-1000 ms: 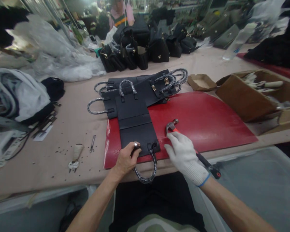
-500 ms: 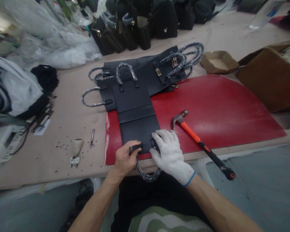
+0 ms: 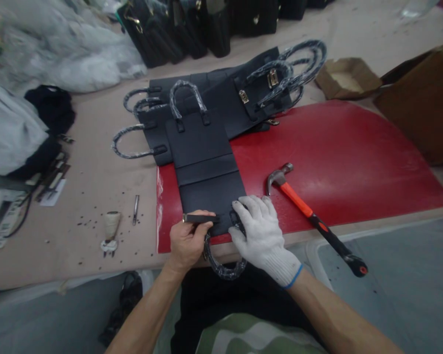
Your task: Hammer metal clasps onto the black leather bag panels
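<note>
My bare left hand [image 3: 188, 242] pinches a short dark bar [image 3: 198, 218] with a shiny end, held nearly level over the near edge of a black bag panel [image 3: 206, 189]. Its exact kind I cannot make out. My right hand [image 3: 260, 236], in a white knit glove, lies with fingers spread on the panel's near right corner, partly covering a handle tab. A plastic-wrapped handle [image 3: 225, 270] loops off the near edge between both hands. To the right rests a claw hammer [image 3: 302, 204] with an orange and black grip.
A red mat [image 3: 339, 162] lies under the panel. More black panels [image 3: 214, 98] with wrapped handles overlap behind. Left are a metal punch [image 3: 136, 210] and a tape-wrapped tool [image 3: 111, 233]. Black bags [image 3: 254, 17] stand at the back, cardboard boxes [image 3: 349, 76] at right.
My left hand has turned the dark bar from pointing its end toward me to lying sideways, pointing left. My right hand stays on the panel. The view has shifted slightly.
</note>
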Demonstrator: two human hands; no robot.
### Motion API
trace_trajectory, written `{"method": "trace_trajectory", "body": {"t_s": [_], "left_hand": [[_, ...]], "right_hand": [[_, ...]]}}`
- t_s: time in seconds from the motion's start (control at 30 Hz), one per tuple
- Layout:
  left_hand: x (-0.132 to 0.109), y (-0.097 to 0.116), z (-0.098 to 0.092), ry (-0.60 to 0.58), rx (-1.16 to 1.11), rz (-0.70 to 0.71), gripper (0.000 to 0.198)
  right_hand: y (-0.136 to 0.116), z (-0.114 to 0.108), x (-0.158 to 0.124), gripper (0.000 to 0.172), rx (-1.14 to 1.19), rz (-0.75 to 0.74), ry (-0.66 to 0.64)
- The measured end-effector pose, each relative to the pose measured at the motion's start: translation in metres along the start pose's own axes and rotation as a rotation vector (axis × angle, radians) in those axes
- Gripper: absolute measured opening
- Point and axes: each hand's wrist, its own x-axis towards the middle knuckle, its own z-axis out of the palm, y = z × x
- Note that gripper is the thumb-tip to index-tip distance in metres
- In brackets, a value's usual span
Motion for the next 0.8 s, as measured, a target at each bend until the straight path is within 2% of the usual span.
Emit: {"method": "trace_trajectory", "body": {"t_s": [0.27, 0.33, 0.5, 0.67, 0.8], "left_hand": [[0.002, 0.003, 0.008, -0.020, 0.039, 0.060, 0.010], [0.000, 0.000, 0.007, -0.001, 0.041, 0.007, 0.011], [-0.005, -0.009, 0.003, 0.167, -0.077, -0.175, 0.017], [-0.006, -0.011, -0.002, 0.125, -0.109, -0.180, 0.014], [-0.016, -0.013, -0.004, 0.088, -0.100, -0.178, 0.015]], "right_hand": [[0.001, 0.000, 0.001, 0.052, 0.001, 0.001, -0.003], [0.000, 0.000, 0.001, 0.052, 0.004, 0.002, 0.000], [0.000, 0.000, 0.001, 0.053, 0.004, -0.005, 0.006], [0.001, -0.001, 0.002, 0.053, -0.003, -0.016, 0.012], [-0.004, -0.002, -0.006, 0.052, 0.020, -0.018, 0.004]]}}
